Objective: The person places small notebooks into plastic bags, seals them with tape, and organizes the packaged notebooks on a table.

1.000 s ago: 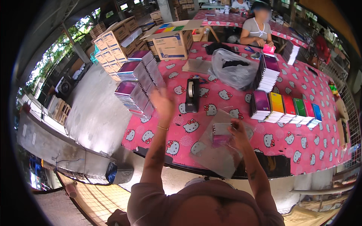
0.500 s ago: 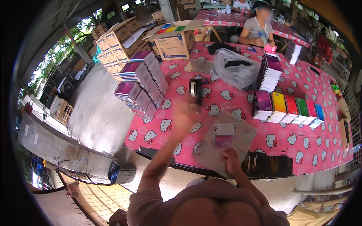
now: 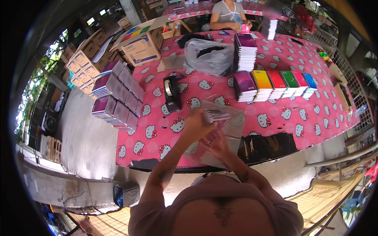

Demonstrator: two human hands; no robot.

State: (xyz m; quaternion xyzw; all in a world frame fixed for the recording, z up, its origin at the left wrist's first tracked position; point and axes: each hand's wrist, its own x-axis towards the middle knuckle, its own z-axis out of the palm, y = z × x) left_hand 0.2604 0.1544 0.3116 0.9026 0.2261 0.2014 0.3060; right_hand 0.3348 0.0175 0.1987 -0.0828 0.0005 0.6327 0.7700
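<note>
A small bundle of spiral notebooks is held tilted above the near part of the table, with clear plastic about it. My left hand is closed round its left side. From the near side, my right hand grips its lower end; those fingers are blurred and partly hidden. Beneath them lies a sheet of clear plastic. A black tape dispenser with a pale roll stands just beyond my left hand.
Notebook stacks stand at the left edge, and a tall one rises behind a row of coloured notebooks. A clear plastic bag and an open carton are farther back. Across the table a person handles something pink.
My left hand has left the tape dispenser and come right to the notebooks. The bundle is now lifted and tilted between both hands. The whole view has shifted.
</note>
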